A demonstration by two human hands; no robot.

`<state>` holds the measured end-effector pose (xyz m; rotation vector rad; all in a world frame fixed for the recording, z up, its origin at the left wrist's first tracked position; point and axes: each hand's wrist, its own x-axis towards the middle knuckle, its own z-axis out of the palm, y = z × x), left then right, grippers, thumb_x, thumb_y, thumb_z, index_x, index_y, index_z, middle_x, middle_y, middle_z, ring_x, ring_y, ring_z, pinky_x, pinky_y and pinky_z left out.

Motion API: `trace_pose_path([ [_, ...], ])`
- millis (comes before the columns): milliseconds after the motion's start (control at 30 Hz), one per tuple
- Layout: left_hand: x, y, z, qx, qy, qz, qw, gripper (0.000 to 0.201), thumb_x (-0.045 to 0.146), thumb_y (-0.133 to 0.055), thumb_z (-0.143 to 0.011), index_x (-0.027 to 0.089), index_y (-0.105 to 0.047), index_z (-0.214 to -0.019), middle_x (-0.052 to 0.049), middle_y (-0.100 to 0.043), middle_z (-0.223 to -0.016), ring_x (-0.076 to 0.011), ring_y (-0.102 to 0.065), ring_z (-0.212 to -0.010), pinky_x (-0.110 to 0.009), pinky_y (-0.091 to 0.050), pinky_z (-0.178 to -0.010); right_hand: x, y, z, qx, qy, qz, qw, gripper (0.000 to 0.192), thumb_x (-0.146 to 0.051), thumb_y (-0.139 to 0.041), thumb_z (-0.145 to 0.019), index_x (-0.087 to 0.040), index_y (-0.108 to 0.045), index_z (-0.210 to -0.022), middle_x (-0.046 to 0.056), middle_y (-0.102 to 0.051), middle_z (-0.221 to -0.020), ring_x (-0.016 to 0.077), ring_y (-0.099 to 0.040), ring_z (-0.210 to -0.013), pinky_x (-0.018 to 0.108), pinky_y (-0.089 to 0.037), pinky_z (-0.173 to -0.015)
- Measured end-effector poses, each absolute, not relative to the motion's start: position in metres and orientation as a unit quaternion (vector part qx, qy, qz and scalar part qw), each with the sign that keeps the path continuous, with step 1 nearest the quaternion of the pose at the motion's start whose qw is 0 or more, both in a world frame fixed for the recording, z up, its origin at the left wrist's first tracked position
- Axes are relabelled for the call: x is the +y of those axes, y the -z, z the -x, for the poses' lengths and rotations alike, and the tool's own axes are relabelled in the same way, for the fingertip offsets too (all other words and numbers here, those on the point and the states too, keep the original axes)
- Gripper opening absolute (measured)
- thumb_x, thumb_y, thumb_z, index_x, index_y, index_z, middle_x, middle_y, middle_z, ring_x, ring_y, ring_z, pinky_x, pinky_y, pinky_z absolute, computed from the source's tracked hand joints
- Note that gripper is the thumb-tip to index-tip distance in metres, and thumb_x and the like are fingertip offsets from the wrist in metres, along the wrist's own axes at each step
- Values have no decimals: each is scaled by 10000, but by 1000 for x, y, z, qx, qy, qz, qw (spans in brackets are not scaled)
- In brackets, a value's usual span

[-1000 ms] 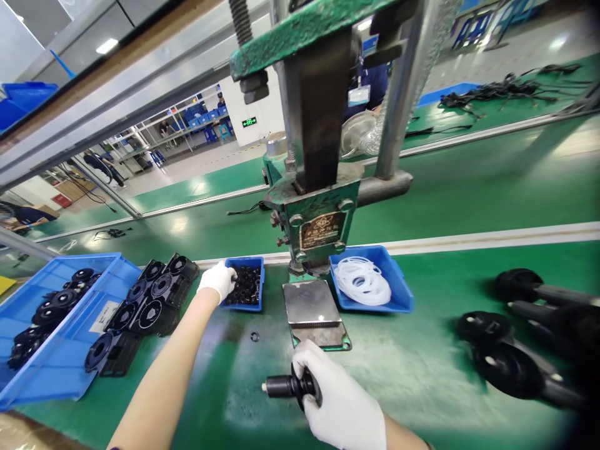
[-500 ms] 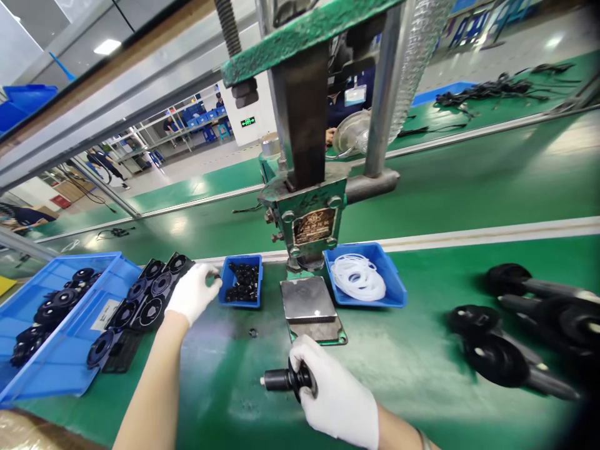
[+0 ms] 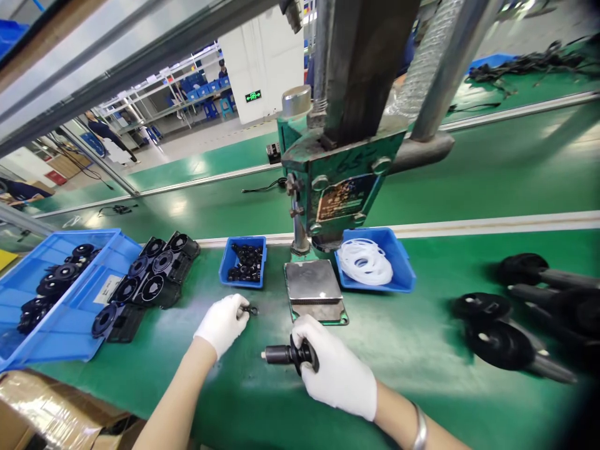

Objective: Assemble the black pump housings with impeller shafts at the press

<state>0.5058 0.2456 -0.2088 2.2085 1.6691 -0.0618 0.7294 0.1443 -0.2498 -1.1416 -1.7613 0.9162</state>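
Green hand press (image 3: pixel 347 181) fills the upper centre of the frame, its steel base plate (image 3: pixel 313 290) just below it at centre. Big blue bin (image 3: pixel 100 250) at left edge holds black round parts; black moulded housings (image 3: pixel 150 284) lie in rows just right of it. Small blue tray of black rings (image 3: pixel 247 262) sits left of the plate, blue tray of white rings (image 3: pixel 368 262) right of it. Long black wheeled assemblies (image 3: pixel 515 344) lie at right edge.

Right hand (image 3: pixel 337 369), white glove, lower centre, is wrapped tightly round a black cylindrical part (image 3: pixel 284 356). Its long axis runs left-right, free end pointing left toward the other hand.

Left hand (image 3: pixel 222 322), white glove, just left of centre, pinches a small black ring (image 3: pixel 252 309) at the fingertips, narrow grip, ring low over the green mat (image 3: pixel 412 350). Ring lies just up and left of the cylinder's free end, near but apart; left hand is the nearer one to that end.

Writing: brass-coloured nameplate on the press, text too blurred to read; green exit sign (image 3: pixel 252 96) upper centre-left, characters not legible; white label in the big bin, unreadable.
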Motion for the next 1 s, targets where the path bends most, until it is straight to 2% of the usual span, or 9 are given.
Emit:
trace_pose_path([
  [167,245,210,-509,593,29,-786,174,206,142,-621,-814,212,-642,-1006,-11,-668,-827,-171,-632,-811,-262,-476,-760,144,247,-730,-701,-373,460,398,451,63,-449,-531,-232,-347,-857,-4,-436,-914,162,-446,-773,289,-375,-678],
  [333,243,212,-509,567,13,-805,172,225,168,-601,-850,226,-641,-1063,-23,-678,-928,-161,-637,-820,-270,-496,-794,144,245,-731,-698,-378,465,392,449,63,-456,-525,-230,-349,-848,-6,-434,-912,164,-446,-775,293,-372,-676],
  [500,238,216,-512,541,-20,-824,166,200,153,-584,-851,220,-653,-1026,-50,-685,-1058,-187,-655,-887,-308,-499,-869,144,246,-731,-697,-382,467,388,452,66,-460,-521,-230,-350,-846,-7,-434,-908,161,-441,-765,291,-366,-667],
  [600,236,217,-511,547,-53,-819,165,167,135,-596,-830,214,-648,-968,-39,-695,-1000,-181,-659,-884,-292,-513,-856,144,247,-731,-697,-382,467,388,448,64,-458,-527,-228,-351,-849,-5,-437,-910,162,-444,-770,294,-369,-674],
  [733,235,217,-505,565,-94,-803,167,148,145,-625,-818,202,-642,-953,-5,-682,-843,-142,-649,-738,-245,-543,-739,145,247,-731,-697,-383,466,388,442,57,-457,-528,-227,-354,-850,-3,-438,-910,163,-447,-768,293,-366,-671],
  [1000,237,227,-505,500,-93,-849,143,182,243,-602,-899,233,-694,-1056,-24,-687,-980,-147,-658,-845,-252,-536,-822,143,249,-731,-700,-375,465,392,435,42,-451,-528,-229,-360,-856,-2,-444,-919,167,-453,-782,293,-374,-679],
])
